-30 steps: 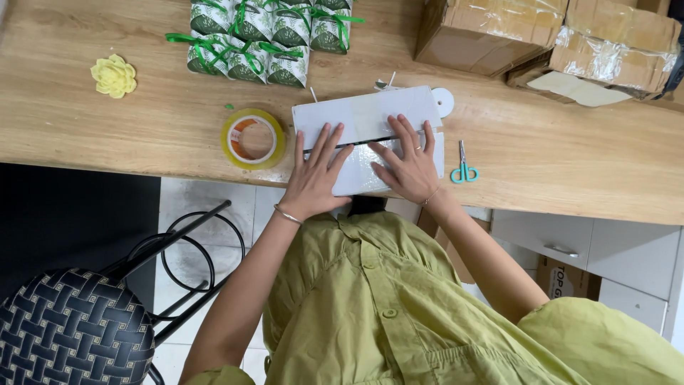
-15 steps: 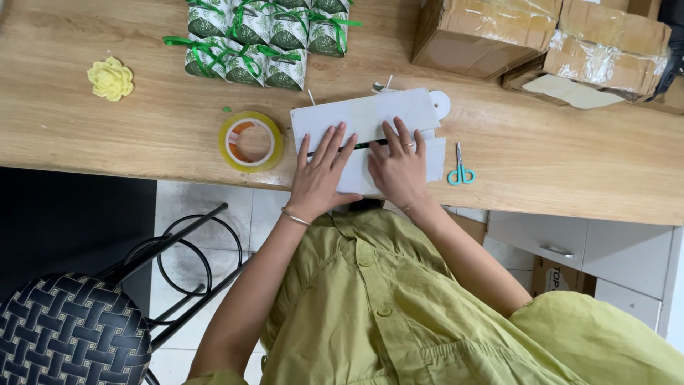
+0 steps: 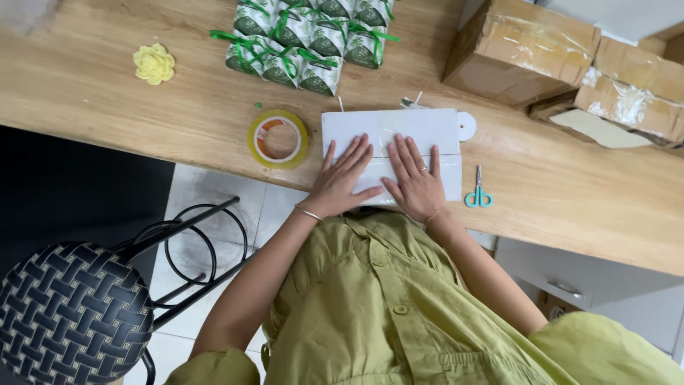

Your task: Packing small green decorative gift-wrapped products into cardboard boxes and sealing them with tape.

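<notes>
**Both hands flat on white sheet**

Your left hand (image 3: 342, 182) and right hand (image 3: 417, 182) lie side by side, fingers spread, palms pressed on the white folded sheet (image 3: 388, 128) at the near edge of the bench (image 3: 107, 100). Tape roll (image 3: 278, 139) sits just left of it; teal scissors (image 3: 478, 194) just right. Green-ribboned boxes (image 3: 306, 39) stand farther back.

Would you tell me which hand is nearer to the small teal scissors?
Right. The right hand lies just beside the scissors; the left hand is farther, beyond it.
</notes>
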